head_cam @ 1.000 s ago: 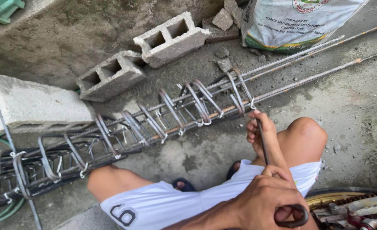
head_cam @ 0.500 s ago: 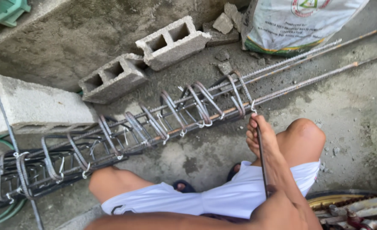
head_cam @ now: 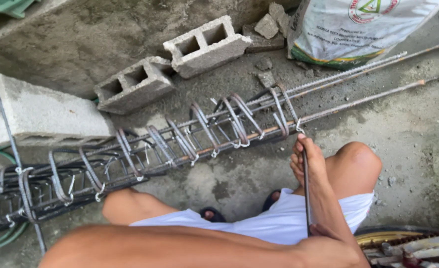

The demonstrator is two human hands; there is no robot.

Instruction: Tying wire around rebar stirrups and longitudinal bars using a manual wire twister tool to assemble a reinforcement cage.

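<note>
Head view: right hand (head_cam: 306, 161) grips a thin tool (head_cam: 307, 191) beside the rebar cage (head_cam: 180, 144), which runs leftward; left hand (head_cam: 328, 250) closure unclear.

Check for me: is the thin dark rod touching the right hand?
Touching. The head view shows the thin dark rod running up into the right hand, whose fingers close around its upper end.

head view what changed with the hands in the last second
The left hand dropped toward the bottom edge, its forearm now across the view; the dark loop it held no longer shows. The right hand stayed at the steel cage, holding the thin rod. The blocks lie unchanged.
</note>
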